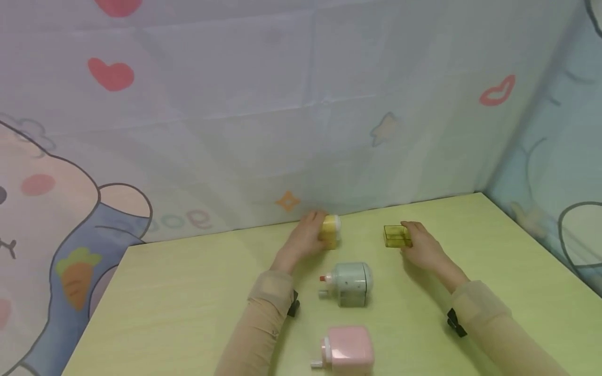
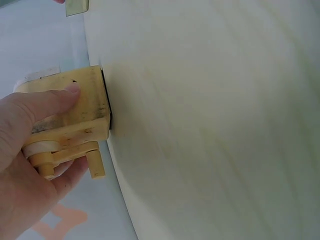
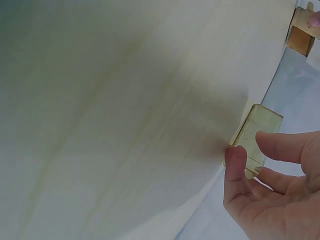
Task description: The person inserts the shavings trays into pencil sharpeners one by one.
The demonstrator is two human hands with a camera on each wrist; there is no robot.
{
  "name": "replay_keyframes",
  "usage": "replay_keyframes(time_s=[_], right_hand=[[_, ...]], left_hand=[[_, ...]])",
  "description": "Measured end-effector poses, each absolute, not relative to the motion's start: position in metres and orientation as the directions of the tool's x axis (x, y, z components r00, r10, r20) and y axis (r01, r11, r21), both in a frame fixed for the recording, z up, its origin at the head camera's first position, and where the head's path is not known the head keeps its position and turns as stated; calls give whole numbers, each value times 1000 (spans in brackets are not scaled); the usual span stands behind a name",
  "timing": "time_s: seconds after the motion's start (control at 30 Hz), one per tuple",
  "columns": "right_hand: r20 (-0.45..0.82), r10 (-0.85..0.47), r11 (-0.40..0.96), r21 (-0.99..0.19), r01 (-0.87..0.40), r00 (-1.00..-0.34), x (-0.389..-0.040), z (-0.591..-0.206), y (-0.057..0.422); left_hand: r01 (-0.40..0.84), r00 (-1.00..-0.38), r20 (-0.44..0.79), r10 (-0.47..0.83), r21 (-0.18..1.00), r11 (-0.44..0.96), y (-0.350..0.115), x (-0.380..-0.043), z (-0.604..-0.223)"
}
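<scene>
At the back of the table my left hand (image 1: pixel 302 241) grips a yellow hand-crank pencil sharpener (image 1: pixel 331 230). Its thumb lies along the scuffed body in the left wrist view, where the crank handle (image 2: pixel 75 152) juts out beside the fingers. Farther right, my right hand (image 1: pixel 424 249) pinches a small see-through yellow shavings drawer (image 1: pixel 394 236) between thumb and fingers. A gap separates drawer and sharpener. In the right wrist view the drawer (image 3: pixel 262 125) is tilted, and the sharpener (image 3: pixel 301 37) shows a brownish square area at the upper right.
A grey-green crank sharpener (image 1: pixel 351 284) stands in front of the yellow one, between the forearms. Nearer still is a pink crank sharpener (image 1: pixel 350 349). Behind the pale yellow table (image 1: pixel 188 292) hangs a printed cloth (image 1: pixel 263 104), and another cloth (image 1: pixel 555 156) hangs at the right.
</scene>
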State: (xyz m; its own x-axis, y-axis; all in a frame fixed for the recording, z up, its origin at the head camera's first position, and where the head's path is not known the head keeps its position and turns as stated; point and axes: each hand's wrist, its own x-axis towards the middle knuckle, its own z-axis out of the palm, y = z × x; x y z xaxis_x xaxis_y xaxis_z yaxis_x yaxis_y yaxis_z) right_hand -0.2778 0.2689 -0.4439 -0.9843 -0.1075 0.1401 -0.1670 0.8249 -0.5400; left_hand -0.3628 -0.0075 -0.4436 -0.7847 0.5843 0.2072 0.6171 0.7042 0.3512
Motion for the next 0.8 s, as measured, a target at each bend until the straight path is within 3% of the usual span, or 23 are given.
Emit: replay_keyframes(time_s=[0.63,0.8], right_hand=[[206,-76,874,-457,-165,-976,-278,-447,269],[215,-91,876,-446,-181,-972,-280,-452,263]], left_hand=[[698,-709,206,675,344,628,-5,-360,-442],[686,-717,196,669,366,629,-9,-360,-444]])
